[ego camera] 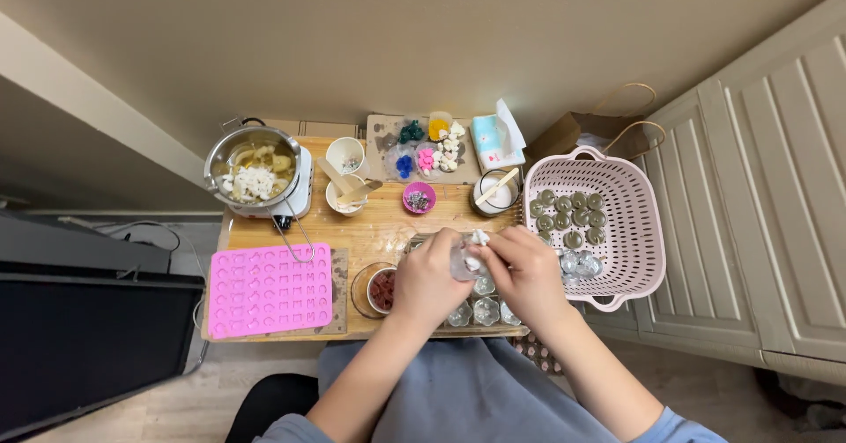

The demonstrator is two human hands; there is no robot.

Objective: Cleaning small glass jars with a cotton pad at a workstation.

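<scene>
- Pot [254, 168]: steel, on a white hotplate at the counter's [379, 223] far left; holds pale, partly unmelted chunks.
- Pink mould [270, 289]: near left edge; cavities look unfilled.
- Bowl [382, 290]: dark red pieces inside, just beside the left hand.
- Cups [346, 175]: two white, behind centre, wooden sticks resting in them.
- Left hand [429, 280]: closed round a small clear container [464, 262], held above the counter.
- Right hand [523, 271]: fingers pinched at the container's top, on something small and white.
- Clear cups [485, 311]: a row below the hands, apparently empty; judged still to be prepared.
- Basket [648, 231]: pink, at the right; holds many dark round pieces and several clear cups, likely the stock not yet handled.
</scene>
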